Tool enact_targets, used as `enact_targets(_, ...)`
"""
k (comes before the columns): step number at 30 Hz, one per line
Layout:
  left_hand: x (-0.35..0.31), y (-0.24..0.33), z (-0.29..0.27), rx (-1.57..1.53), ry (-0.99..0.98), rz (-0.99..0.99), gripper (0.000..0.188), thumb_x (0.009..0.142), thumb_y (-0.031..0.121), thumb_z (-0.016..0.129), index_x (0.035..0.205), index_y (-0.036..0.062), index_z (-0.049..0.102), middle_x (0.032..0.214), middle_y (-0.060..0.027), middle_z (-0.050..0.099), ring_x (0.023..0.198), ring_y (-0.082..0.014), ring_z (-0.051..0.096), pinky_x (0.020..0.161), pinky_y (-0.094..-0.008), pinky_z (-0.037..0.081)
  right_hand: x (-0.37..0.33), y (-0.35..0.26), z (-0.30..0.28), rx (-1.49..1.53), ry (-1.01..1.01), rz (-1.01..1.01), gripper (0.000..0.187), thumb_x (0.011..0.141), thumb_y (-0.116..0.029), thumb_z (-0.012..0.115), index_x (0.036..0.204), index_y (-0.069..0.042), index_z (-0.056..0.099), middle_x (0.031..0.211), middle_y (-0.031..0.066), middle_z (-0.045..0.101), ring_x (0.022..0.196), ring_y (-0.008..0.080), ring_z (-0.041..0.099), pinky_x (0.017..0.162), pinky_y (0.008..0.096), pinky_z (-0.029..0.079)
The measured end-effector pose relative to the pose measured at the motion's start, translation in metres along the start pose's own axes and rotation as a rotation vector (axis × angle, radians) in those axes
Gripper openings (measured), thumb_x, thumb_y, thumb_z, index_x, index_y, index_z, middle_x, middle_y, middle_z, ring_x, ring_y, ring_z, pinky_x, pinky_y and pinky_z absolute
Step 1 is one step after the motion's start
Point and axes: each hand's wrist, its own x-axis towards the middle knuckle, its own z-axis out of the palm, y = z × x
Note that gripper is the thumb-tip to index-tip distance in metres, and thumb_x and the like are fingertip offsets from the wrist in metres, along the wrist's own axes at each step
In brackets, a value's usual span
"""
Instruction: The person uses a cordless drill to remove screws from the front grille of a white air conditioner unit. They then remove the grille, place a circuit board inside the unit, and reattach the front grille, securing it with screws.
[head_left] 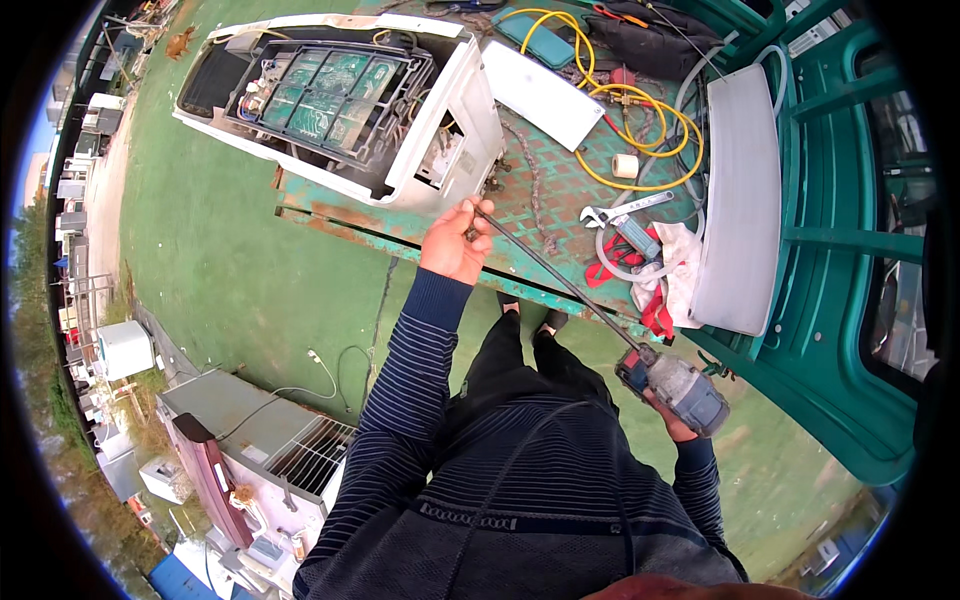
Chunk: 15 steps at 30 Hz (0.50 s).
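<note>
My right hand (671,414) is wrapped round the handle of a grey power drill (688,392), held low at the right, off the truck bed's edge. From the drill a long thin dark rod (562,279) runs up and to the left. My left hand (456,244) pinches that rod's far end between closed fingers. Just beyond this hand stands the near corner of a white air-conditioner outdoor unit (458,165). Its cover is off, and a green circuit board (333,98) shows inside a black frame. The rod's very tip is hidden by my fingers.
On the rusty green truck bed (545,180) lie a white panel (548,95), a coiled yellow hose (690,140), an adjustable wrench (628,208), a tape roll (625,166) and rags (678,255). A curved white panel (742,200) leans by the cab. Discarded appliances (240,410) stand at the lower left.
</note>
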Motion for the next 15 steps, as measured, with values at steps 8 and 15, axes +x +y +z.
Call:
enact_targets(8,0.041,-0.010,-0.017,-0.222,-0.038,0.021,0.015,0.103,0.019,0.050,0.107,0.0068,0.057,0.095,-0.0017,0.061,0.072,-0.0089,0.050,0.059,-0.0235,0.042,0.037,-0.041,0.004,-0.113,-0.231,-0.026,0.034,0.084,-0.015,0.073,0.115,-0.006,0.065,0.100,0.0083,0.069,0.091,0.0242,0.065,0.081,0.0354,0.051)
enact_targets(15,0.061,-0.007,-0.007,-0.496,-0.186,0.099,0.019,0.103,0.022,0.050,0.112,0.0067,0.058,0.095,0.0006,0.061,0.070,-0.0106,0.045,0.062,-0.0237,0.040,0.040,-0.034,0.012,-0.028,-0.228,0.250,0.035,0.088,-0.023,0.072,0.117,-0.006,0.065,0.109,0.0101,0.067,0.102,0.0281,0.062,0.089,0.0385,0.047)
